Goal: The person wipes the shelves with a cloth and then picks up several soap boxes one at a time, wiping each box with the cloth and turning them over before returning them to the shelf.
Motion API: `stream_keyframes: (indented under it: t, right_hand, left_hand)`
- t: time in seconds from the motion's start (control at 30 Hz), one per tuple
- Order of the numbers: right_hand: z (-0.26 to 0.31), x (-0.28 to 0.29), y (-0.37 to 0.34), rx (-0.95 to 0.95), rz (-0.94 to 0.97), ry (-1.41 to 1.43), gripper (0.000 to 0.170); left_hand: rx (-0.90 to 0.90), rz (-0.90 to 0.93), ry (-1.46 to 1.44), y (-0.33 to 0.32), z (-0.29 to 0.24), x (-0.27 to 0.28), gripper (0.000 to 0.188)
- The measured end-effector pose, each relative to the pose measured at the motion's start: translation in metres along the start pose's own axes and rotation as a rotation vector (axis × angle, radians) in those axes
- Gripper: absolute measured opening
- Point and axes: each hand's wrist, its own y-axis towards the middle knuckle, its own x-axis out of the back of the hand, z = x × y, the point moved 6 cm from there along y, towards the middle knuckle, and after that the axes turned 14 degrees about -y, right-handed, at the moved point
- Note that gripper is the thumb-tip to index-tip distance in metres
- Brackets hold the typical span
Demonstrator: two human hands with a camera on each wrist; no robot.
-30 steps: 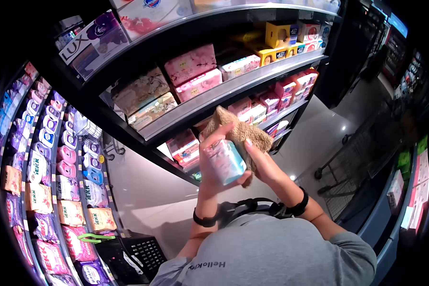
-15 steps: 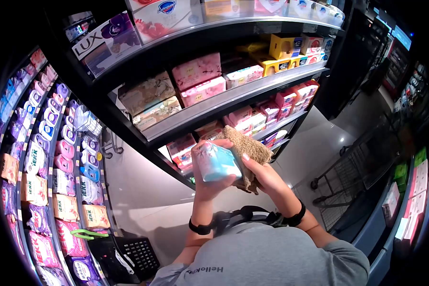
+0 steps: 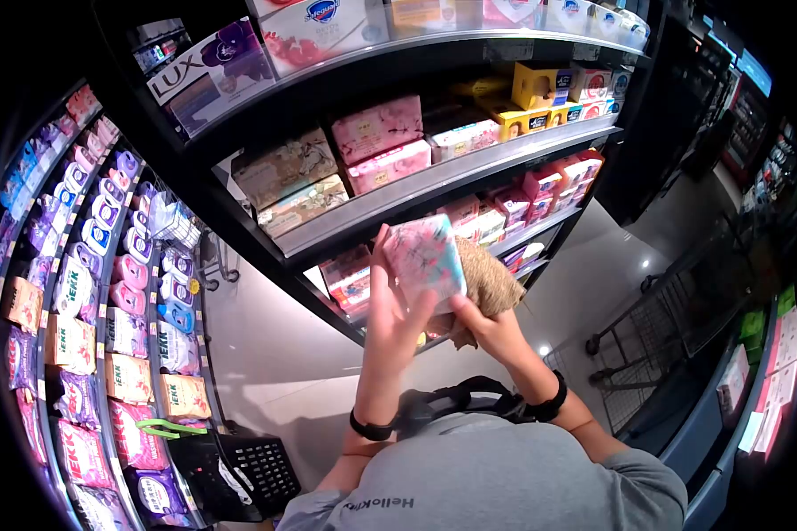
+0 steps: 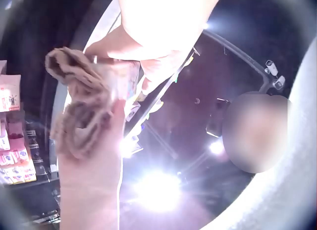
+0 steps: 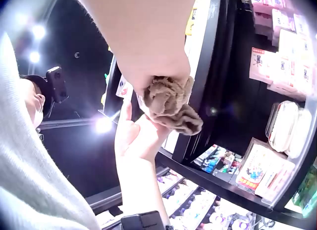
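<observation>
In the head view my left hand (image 3: 394, 305) holds a small box (image 3: 423, 257) with a pink flowered face and a light-blue side, its thumb on the near edge. Close on the right, my right hand (image 3: 498, 334) grips a brown terry cloth (image 3: 489, 279), bunched against the box's right side. The right thumb reaches the box's lower corner. From the left wrist, the folded cloth (image 4: 81, 99) appears beside the overexposed left hand (image 4: 158, 32) and part of the box (image 4: 126, 79). In the right wrist view the crumpled cloth (image 5: 168, 101) hangs below the right hand (image 5: 156, 61).
Ahead stands a black shelf unit (image 3: 381, 208) with boxed soaps, including pink boxes (image 3: 378, 130). Wipes packs and bottles (image 3: 73, 341) fill shelves at left, above a black basket (image 3: 261, 473) with a green handle. A shopping cart (image 3: 633, 354) stands to the right.
The box has turned so its pink flowered face points up toward the head camera, where its blue side showed before. The cloth has slipped behind its right side, and the left thumb has shifted.
</observation>
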Motion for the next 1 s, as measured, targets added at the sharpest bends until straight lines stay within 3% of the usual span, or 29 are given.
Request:
stream_keyframes:
  t: [0.1, 0.17, 0.23, 0.3, 0.37, 0.4, 0.57, 0.6, 0.63, 0.77, 0.87, 0.9, 0.97, 1.0]
  right_hand:
    - [0.016, 0.003, 0.001, 0.150, -0.022, 0.035, 0.037]
    - [0.020, 0.004, -0.002, 0.276, -0.066, -0.139, 0.037]
    - [0.026, 0.008, -0.007, 0.266, -0.080, -0.262, 0.037]
    - [0.025, 0.012, -0.009, 0.230, -0.078, -0.211, 0.038]
    - [0.032, 0.017, -0.012, 0.285, -0.092, -0.382, 0.038]
    - [0.022, 0.018, -0.014, 0.146, -0.083, -0.234, 0.038]
    - [0.028, 0.023, -0.015, 0.221, -0.099, -0.210, 0.034]
    - [0.024, 0.024, -0.015, 0.185, -0.083, -0.167, 0.033]
    - [0.020, 0.023, -0.016, 0.150, -0.067, -0.124, 0.032]
    - [0.012, 0.020, -0.014, 0.078, -0.034, 0.126, 0.034]
    - [0.007, 0.022, -0.011, 0.028, 0.002, 0.152, 0.037]
    - [0.005, 0.024, -0.010, 0.010, 0.014, 0.103, 0.038]
    - [0.001, 0.021, -0.009, -0.089, 0.081, 0.180, 0.041]
    - [0.003, 0.020, -0.006, -0.072, 0.151, 0.156, 0.042]
  left_hand:
    - [0.055, 0.049, 0.002, -0.001, 0.007, 0.007, 0.068]
    - [0.002, 0.022, 0.109, -0.003, 0.012, 0.004, 0.069]
    - [0.041, 0.014, 0.097, -0.003, 0.010, -0.003, 0.070]
    - [0.032, 0.034, 0.078, -0.003, 0.013, -0.006, 0.069]
    - [0.028, 0.003, -0.010, -0.004, 0.018, -0.005, 0.069]
    - [0.041, 0.017, 0.011, -0.002, 0.018, -0.006, 0.071]
    - [0.135, 0.252, -0.162, 0.002, 0.019, -0.020, 0.096]
    - [0.169, 0.262, -0.097, 0.002, 0.019, -0.020, 0.109]
    - [0.168, 0.261, -0.097, 0.002, 0.018, -0.018, 0.109]
    - [0.324, 0.245, -0.013, -0.006, 0.025, -0.008, 0.138]
    - [0.014, 0.419, 0.244, 0.002, 0.029, -0.003, 0.144]
    - [0.019, 0.415, 0.246, 0.005, 0.035, -0.004, 0.144]
    - [-0.270, 0.309, 0.307, 0.010, 0.022, -0.005, 0.136]
    - [-0.322, 0.253, 0.331, 0.013, 0.021, -0.003, 0.135]
